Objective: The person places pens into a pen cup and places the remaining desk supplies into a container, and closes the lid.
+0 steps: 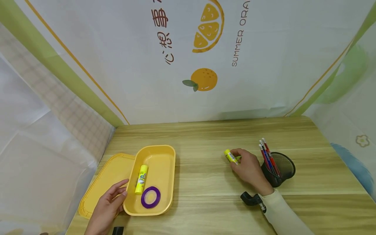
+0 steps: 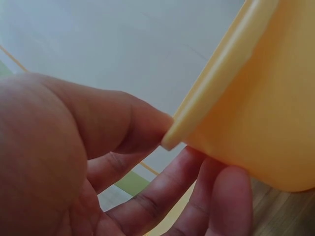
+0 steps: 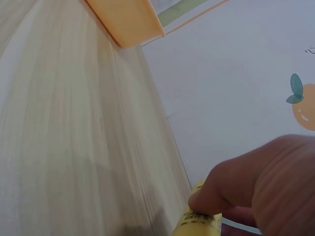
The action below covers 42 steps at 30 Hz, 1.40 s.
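My right hand (image 1: 246, 165) pinches a yellow glue stick (image 1: 231, 157) between thumb and fingers, over the right half of the table. In the right wrist view the thumb presses on the glue stick (image 3: 199, 221). At the left, my left hand (image 1: 109, 204) holds the side of a yellow plastic box (image 1: 160, 153). The left wrist view has its thumb at the box's rim (image 2: 211, 93) and fingertips against the outer wall. A second yellow glue stick (image 1: 141, 179) lies inside the box, beside a roll of tape with a purple ring (image 1: 151, 188).
A yellow lid (image 1: 110, 173) lies left of the box, partly under it. Just right of my right hand stands a black mesh pen holder (image 1: 289, 166) with several pens (image 1: 268, 156) leaning in it. A printed cloth (image 1: 176, 107) hangs behind the wooden table (image 1: 202, 182).
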Motion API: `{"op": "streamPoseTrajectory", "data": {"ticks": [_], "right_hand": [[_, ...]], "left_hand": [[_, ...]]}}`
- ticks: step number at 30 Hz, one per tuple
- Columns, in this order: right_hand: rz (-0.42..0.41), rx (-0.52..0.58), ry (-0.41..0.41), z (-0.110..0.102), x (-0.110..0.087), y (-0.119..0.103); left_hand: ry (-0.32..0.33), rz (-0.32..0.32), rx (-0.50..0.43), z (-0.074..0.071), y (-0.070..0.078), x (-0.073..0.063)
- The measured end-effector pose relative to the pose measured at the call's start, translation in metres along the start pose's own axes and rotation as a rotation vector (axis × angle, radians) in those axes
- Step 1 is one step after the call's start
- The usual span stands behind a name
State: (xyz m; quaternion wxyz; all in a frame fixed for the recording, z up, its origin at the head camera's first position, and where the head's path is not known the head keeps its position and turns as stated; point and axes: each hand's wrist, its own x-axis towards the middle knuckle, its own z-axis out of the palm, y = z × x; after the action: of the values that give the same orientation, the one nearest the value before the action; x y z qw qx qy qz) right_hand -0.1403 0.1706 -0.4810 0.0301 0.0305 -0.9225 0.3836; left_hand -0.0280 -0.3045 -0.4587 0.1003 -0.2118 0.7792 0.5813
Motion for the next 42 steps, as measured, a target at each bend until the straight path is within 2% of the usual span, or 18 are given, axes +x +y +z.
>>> {"op": "streamPoseTrajectory", "data": {"ticks": [10,16,29,34,42], "right_hand": [[0.005,0.092,-0.025,0.005,0.005,-0.004],[0.001,0.15,-0.044,0.006,0.005,-0.017],[0.05,0.26,-0.08,0.016,0.01,-0.038],[0.046,0.299,-0.086,0.019,0.011,-0.044],[0.041,0.36,-0.096,0.025,0.013,-0.057]], "left_hand": [[0.005,0.014,0.001,0.001,0.001,-0.001],[0.007,0.029,-0.005,0.001,0.002,-0.001],[0.003,0.035,0.012,0.0,0.0,0.001],[0.001,0.024,0.017,0.0,0.001,0.001],[-0.006,0.049,-0.006,0.001,0.002,-0.001]]}}
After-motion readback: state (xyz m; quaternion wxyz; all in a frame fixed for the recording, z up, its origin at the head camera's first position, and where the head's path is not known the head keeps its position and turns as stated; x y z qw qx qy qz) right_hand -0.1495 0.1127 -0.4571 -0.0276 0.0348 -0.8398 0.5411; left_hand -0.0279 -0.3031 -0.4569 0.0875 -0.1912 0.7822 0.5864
